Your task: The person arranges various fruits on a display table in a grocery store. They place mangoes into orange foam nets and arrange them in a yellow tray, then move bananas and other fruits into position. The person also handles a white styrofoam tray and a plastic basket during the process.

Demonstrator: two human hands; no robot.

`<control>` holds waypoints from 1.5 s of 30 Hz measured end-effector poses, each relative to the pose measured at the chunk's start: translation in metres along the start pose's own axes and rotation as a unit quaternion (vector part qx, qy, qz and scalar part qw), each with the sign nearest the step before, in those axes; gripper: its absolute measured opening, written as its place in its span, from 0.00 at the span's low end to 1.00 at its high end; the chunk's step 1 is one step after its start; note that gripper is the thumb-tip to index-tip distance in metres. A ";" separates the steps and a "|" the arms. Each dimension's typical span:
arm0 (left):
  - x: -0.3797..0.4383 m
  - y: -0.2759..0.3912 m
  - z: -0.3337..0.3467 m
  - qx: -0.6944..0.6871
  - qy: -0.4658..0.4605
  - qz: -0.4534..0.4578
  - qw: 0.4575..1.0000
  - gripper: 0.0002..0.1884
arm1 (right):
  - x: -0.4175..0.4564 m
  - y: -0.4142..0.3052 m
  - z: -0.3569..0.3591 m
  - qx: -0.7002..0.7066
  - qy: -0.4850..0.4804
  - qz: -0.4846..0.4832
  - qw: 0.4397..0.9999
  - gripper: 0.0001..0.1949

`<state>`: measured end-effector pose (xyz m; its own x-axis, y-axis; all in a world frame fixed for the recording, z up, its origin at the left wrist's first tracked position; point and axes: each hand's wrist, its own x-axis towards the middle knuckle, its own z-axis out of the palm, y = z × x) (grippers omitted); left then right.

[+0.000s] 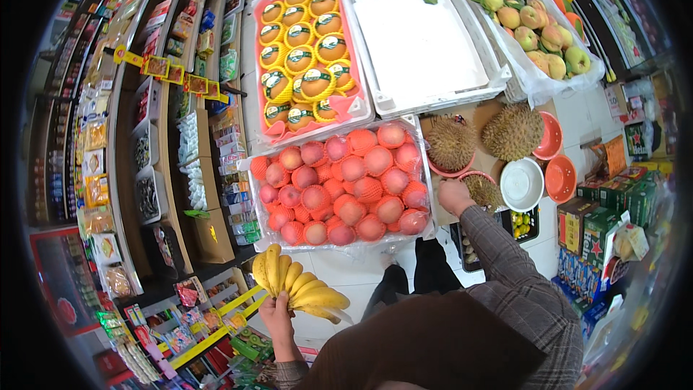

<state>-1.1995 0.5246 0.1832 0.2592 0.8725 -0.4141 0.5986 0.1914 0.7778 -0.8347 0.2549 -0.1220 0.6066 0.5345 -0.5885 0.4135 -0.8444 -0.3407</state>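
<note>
My left hand [277, 314] grips a bunch of yellow bananas [295, 284] by its stem end, low over the floor, with the fruit fanned out. My right arm reaches forward, and my right hand [453, 196] is at the right edge of the crate of red apples in foam nets [338, 189]. It lies beside a small durian [481, 190] in a red basket; its fingers are mostly hidden, so I cannot tell whether it grips anything. Beyond it a larger durian [451, 143] rests in another red basket, next to a third durian [513, 131].
Past the apples stand a crate of netted, labelled fruit [298, 38], a white-lined crate [414, 38] with loose leaves, and peaches [533, 27]. A white basin [521, 184] and red basket [561, 179] are at right. Shelves [162, 184] line the left; beer cartons [600, 233] stand right.
</note>
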 end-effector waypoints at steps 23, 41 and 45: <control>0.133 -0.105 -0.202 0.092 -0.031 0.053 0.994 0.11 | -0.053 -0.075 0.094 0.513 0.121 0.315 0.789 0.27; 0.145 -0.052 -0.177 0.006 -0.021 0.057 0.998 0.12 | -0.080 -0.077 0.110 0.457 0.137 0.271 0.836 0.29; 0.161 -0.029 -0.172 0.024 -0.040 0.050 0.998 0.12 | -0.067 -0.028 0.133 0.400 0.124 0.247 0.874 0.34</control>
<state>-1.3053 0.7369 0.1747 0.3778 0.8471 -0.3737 0.6025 0.0815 0.7939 -0.9774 0.2377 -0.1701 0.7463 0.0043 -0.6655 -0.4882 -0.6761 -0.5518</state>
